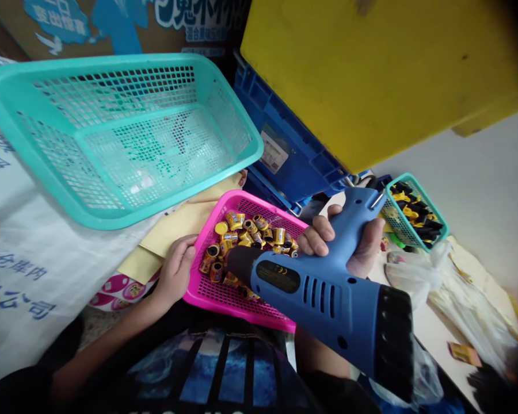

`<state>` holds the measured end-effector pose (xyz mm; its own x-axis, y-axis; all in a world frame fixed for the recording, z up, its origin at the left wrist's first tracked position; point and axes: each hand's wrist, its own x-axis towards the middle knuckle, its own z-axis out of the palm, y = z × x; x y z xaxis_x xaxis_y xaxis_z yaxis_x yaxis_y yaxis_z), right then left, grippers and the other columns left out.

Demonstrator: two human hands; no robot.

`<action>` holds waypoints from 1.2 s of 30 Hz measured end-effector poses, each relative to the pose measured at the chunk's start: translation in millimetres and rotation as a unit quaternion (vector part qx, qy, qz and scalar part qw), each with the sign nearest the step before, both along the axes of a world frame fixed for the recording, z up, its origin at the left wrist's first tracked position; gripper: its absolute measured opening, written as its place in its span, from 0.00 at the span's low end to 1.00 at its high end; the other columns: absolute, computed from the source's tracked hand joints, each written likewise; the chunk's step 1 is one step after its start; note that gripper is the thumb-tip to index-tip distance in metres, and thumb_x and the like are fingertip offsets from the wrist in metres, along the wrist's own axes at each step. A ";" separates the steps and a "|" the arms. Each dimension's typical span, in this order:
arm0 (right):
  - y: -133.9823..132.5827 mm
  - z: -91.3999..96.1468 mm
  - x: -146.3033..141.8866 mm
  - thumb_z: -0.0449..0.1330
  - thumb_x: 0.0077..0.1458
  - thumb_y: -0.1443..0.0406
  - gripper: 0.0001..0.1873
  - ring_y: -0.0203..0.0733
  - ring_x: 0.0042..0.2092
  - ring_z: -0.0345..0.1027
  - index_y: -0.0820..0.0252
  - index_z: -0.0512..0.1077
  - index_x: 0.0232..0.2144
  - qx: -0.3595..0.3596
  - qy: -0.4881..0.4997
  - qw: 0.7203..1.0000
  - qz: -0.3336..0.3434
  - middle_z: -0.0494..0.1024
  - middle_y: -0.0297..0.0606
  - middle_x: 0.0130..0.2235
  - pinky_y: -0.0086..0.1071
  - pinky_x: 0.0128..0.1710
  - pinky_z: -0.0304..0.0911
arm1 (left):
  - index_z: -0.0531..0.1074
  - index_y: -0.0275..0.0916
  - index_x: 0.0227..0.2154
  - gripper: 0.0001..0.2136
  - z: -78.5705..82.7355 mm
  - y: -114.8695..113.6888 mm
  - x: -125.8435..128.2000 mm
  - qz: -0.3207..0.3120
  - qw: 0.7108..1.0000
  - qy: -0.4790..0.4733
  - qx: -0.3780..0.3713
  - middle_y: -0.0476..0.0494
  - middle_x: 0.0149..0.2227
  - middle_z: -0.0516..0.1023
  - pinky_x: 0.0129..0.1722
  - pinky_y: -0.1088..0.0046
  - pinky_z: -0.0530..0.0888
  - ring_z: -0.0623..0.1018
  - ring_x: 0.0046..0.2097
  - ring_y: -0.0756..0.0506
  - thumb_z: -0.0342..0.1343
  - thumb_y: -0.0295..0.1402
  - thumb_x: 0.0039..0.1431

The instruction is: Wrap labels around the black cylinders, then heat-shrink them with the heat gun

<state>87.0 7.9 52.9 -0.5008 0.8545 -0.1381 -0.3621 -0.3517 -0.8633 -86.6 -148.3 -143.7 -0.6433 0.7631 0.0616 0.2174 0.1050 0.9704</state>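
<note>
Probably for steadiness, the left grip (179, 267) is clamping the pink basket (237, 314) at nine o'clock, the right grip (319, 236) clasping the heat gun (323, 287).

And here's the blue heat gun (319, 290), big across centre-right, handle up, black ridged rear at lower right; its dark nozzle points left, over the pink basket (242, 315), mesh-sided and tilted, mid-frame; inside, small yellow-and-brown printed containers (249, 226) lie jumbled, some showing dark open ends!

pale wall (479, 184), right | white tabletop (439, 325) | speckled floor (95, 323), lower left
</note>
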 end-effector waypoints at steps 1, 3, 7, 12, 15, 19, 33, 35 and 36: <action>-0.5 -0.8 0.3 0.61 0.47 0.43 0.24 0.29 0.20 0.54 0.51 0.66 0.38 0.001 0.022 1.000 0.011 0.60 0.25 0.23 0.26 0.21 0.57 | 0.70 0.40 0.47 0.17 0.6 0.1 -0.1 0.001 1.000 0.001 -0.001 0.41 0.49 0.74 0.58 0.60 0.66 0.72 0.53 0.41 0.44 0.44 0.66; 0.8 -2.0 5.2 0.61 0.48 0.45 0.23 0.29 0.19 0.52 0.53 0.66 0.38 0.008 0.048 0.998 0.045 0.61 0.26 0.23 0.26 0.19 0.55 | 0.70 0.40 0.47 0.17 1.5 0.3 -0.2 0.003 1.000 0.003 -0.003 0.41 0.49 0.74 0.58 0.60 0.66 0.72 0.53 0.41 0.43 0.44 0.66; 5.4 -0.4 29.3 0.64 0.47 0.46 0.23 0.31 0.20 0.55 0.53 0.68 0.38 0.024 0.030 0.999 -0.011 0.63 0.27 0.24 0.28 0.21 0.56 | 0.70 0.40 0.47 0.17 1.9 -0.1 -0.2 0.000 1.000 -0.006 -0.009 0.41 0.50 0.74 0.58 0.60 0.66 0.72 0.53 0.41 0.43 0.45 0.66; -5.0 4.9 54.6 0.63 0.47 0.46 0.23 0.31 0.20 0.54 0.53 0.68 0.39 0.046 0.022 0.994 -0.099 0.62 0.27 0.24 0.29 0.21 0.56 | 0.69 0.40 0.48 0.18 -2.4 -0.6 -0.9 -0.001 0.999 -0.029 -0.015 0.40 0.51 0.73 0.59 0.61 0.65 0.71 0.54 0.41 0.44 0.45 0.66; -15.3 4.6 57.3 0.57 0.51 0.45 0.22 0.31 0.19 0.46 0.52 0.67 0.40 0.054 0.021 0.991 -0.120 0.57 0.27 0.24 0.31 0.18 0.51 | 0.69 0.39 0.48 0.18 -3.9 -0.2 -2.2 -0.002 0.999 -0.035 -0.020 0.40 0.51 0.73 0.59 0.61 0.65 0.72 0.54 0.41 0.45 0.45 0.65; -17.7 -1.5 58.7 0.57 0.50 0.44 0.22 0.31 0.18 0.44 0.51 0.66 0.40 0.054 0.025 0.991 -0.116 0.54 0.26 0.23 0.30 0.17 0.50 | 0.69 0.39 0.47 0.19 -0.1 -0.1 -3.5 -0.001 0.999 -0.029 -0.026 0.39 0.50 0.73 0.59 0.61 0.65 0.71 0.54 0.40 0.45 0.47 0.65; -7.3 -9.2 78.1 0.58 0.51 0.44 0.24 0.29 0.19 0.52 0.54 0.68 0.40 0.006 0.029 0.994 -0.105 0.61 0.27 0.24 0.26 0.20 0.56 | 0.67 0.40 0.47 0.19 5.6 -0.5 -11.9 -0.009 0.997 -0.050 -0.062 0.39 0.49 0.72 0.59 0.56 0.64 0.70 0.54 0.38 0.45 0.49 0.63; -7.4 -11.8 78.0 0.58 0.51 0.44 0.24 0.29 0.19 0.52 0.55 0.68 0.40 0.017 0.037 0.993 -0.113 0.61 0.27 0.23 0.26 0.20 0.56 | 0.67 0.40 0.46 0.19 6.7 0.1 -12.3 -0.006 0.996 -0.052 -0.075 0.40 0.48 0.72 0.58 0.56 0.64 0.70 0.53 0.38 0.45 0.49 0.63; -7.8 -12.8 78.2 0.58 0.51 0.44 0.24 0.29 0.20 0.54 0.55 0.68 0.40 0.026 0.045 0.990 -0.132 0.61 0.27 0.23 0.25 0.20 0.56 | 0.67 0.40 0.47 0.19 6.9 0.0 -12.3 -0.008 0.995 -0.053 -0.082 0.40 0.49 0.72 0.58 0.56 0.64 0.70 0.54 0.38 0.45 0.49 0.63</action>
<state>165.2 0.1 40.1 -0.2676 0.9619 -0.0552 -0.5114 -0.1904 -0.8380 -99.0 -148.3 -136.7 -0.6274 0.7675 -0.1319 0.1183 0.2614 0.9580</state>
